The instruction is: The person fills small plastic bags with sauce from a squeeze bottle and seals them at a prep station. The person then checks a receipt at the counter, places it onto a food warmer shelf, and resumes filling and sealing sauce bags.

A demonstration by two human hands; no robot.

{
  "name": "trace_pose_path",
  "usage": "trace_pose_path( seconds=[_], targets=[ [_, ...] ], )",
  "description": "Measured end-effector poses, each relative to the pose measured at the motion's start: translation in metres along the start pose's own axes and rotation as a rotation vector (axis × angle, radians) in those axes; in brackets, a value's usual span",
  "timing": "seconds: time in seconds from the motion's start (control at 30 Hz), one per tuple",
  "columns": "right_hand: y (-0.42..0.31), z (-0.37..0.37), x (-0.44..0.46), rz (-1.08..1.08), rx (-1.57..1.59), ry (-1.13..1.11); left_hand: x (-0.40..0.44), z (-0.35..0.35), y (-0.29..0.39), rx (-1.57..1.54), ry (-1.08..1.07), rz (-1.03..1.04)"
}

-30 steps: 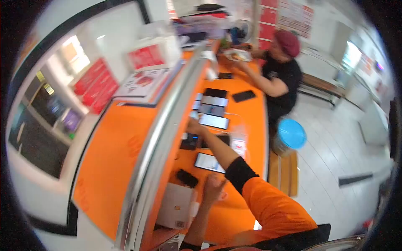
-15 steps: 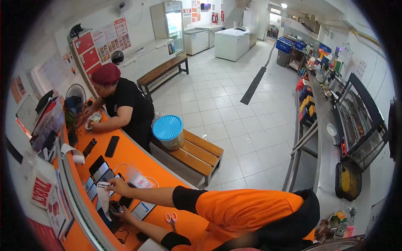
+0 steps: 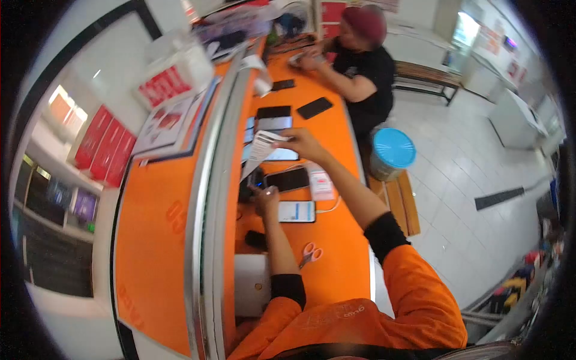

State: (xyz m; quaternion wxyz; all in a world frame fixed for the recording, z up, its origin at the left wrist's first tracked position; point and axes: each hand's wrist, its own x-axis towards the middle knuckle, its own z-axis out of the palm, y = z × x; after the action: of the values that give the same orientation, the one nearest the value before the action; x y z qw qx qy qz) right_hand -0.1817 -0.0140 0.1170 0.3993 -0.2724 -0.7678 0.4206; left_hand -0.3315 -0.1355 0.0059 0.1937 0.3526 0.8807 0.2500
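My right hand pinches the upper end of a printed paper slip, which hangs down to a small black device on the orange counter. Closed at the device's near side is my left hand; its fingers seem to touch the device. Several phones lie around them: a lit one just right of my left wrist, a dark one under my right forearm. A pack with a pink label rests beside the dark phone. Scissors with pink handles lie nearer to me.
A metal-edged divider runs along the counter's left side. Across the counter, a person in a black shirt handles something. A bucket with a blue lid stands on a wooden bench to the right.
My right hand has moved from the device to the paper slip, now raised. My left hand has reached forward to the device. The view has swung right and back again.
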Motion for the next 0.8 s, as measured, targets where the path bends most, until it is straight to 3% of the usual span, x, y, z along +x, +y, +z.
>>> trace_pose_path(
  seconds=[0.1, 0.23, 0.33, 0.47, 0.53, 0.63, 0.7, 0.77, 0.8],
  targets=[
    [-0.031, 0.005, -0.029, -0.163, -0.122, 0.05, -0.008, -0.015, 0.01, 0.003, 0.01, -0.032],
    [-0.017, 0.015, -0.069, -0.293, -0.316, 0.101, -0.01, -0.01, 0.01, 0.032, 0.04, -0.047],
    [-0.012, 0.032, -0.095, -0.37, -0.401, 0.128, 0.006, -0.005, -0.002, 0.124, -0.115, 0.053],
    [-0.014, 0.047, -0.115, -0.512, -0.507, 0.153, 0.02, 0.029, -0.027, -0.005, 0.127, 0.123],
    [-0.019, 0.053, -0.127, -0.577, -0.517, 0.134, 0.023, 0.03, -0.038, 0.016, 0.142, 0.231],
    [-0.061, 0.047, -0.154, -0.603, -0.514, -0.001, 0.04, 0.043, -0.064, 0.04, 0.164, 0.396],
    [-0.089, 0.03, -0.175, -0.53, -0.39, 0.122, 0.064, 0.075, -0.082, 0.049, 0.178, 0.506],
    [-0.125, -0.004, -0.193, -0.406, -0.284, 0.235, 0.092, 0.121, -0.092, 0.312, 0.588, 0.48],
    [-0.146, -0.027, -0.201, -0.322, -0.242, 0.295, 0.083, 0.09, -0.077, 0.356, 0.321, 0.359]
  ],
)
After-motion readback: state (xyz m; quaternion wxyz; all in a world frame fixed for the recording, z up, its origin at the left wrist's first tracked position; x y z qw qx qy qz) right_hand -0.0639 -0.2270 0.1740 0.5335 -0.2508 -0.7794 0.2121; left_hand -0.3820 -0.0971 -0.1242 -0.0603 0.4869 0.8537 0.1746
